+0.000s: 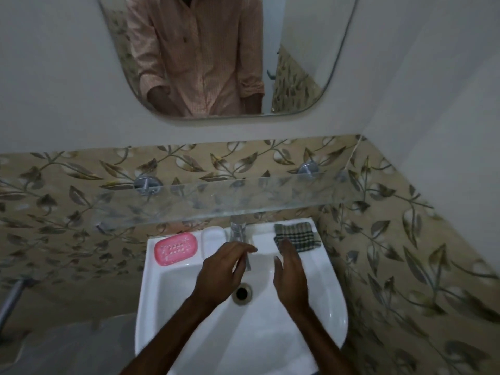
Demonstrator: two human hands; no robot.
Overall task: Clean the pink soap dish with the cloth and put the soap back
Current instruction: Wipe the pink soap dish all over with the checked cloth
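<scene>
The pink soap dish [176,248] lies on the back left ledge of the white sink [151,299], with nothing in it. A white bar of soap [212,240] rests on the ledge just right of the dish. A dark checked cloth [297,235] lies folded on the back right ledge. My left hand [223,272] hovers over the basin in front of the tap, fingers apart, holding nothing. My right hand [290,277] is open over the basin, its fingertips just short of the cloth's near edge.
A chrome tap [238,234] stands at the back centre of the sink, its spout partly behind my left fingers. The drain [241,293] sits between my hands. A glass shelf [243,196] juts out above the sink ledge, under a mirror [216,55]. Tiled walls close in on the right.
</scene>
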